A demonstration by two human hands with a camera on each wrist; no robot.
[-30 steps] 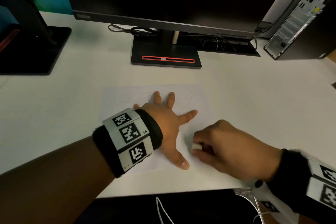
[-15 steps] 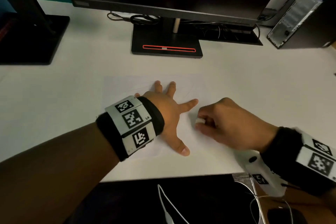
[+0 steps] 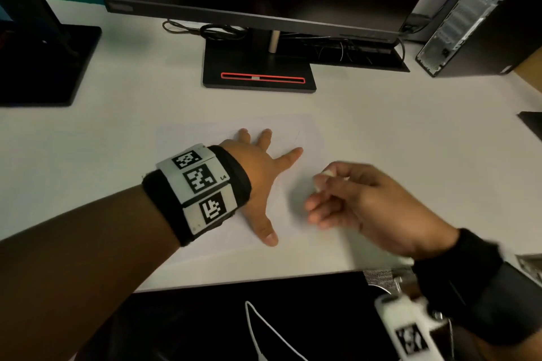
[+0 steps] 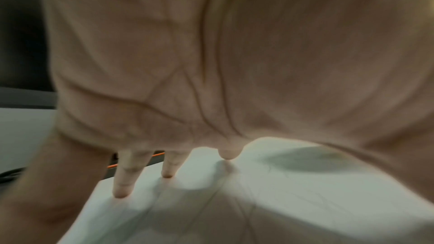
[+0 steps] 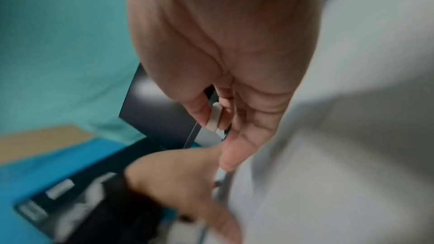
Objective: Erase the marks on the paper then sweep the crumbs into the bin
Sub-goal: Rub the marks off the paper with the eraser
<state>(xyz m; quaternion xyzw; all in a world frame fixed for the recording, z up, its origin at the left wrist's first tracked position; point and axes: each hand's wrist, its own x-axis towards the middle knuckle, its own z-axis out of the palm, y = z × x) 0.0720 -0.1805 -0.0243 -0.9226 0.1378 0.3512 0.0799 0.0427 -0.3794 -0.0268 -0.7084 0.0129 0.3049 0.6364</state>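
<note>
A white sheet of paper [image 3: 187, 138] lies on the white desk [image 3: 410, 141], with a faint pencil mark [image 3: 297, 136] near its far right. My left hand [image 3: 261, 173] lies flat on the sheet with fingers spread, pressing it down; its fingertips [image 4: 121, 193] touch the paper [image 4: 293, 201]. My right hand [image 3: 346, 193] hovers just right of the left, lifted off the sheet, and pinches a small white eraser [image 3: 327, 173] between thumb and forefinger. In the right wrist view the eraser [image 5: 214, 118] sits at the fingertips. No bin is in view.
A monitor on a black stand [image 3: 259, 70] stands behind the paper, with cables [image 3: 205, 29] at its foot. Another black stand [image 3: 44, 64] is at far left, a computer tower [image 3: 481, 17] at far right. The desk's front edge [image 3: 264, 280] runs just below my hands.
My right hand has lifted the eraser off the paper and turned it upward, moving up and right. The left hand has stayed flat on the sheet.
</note>
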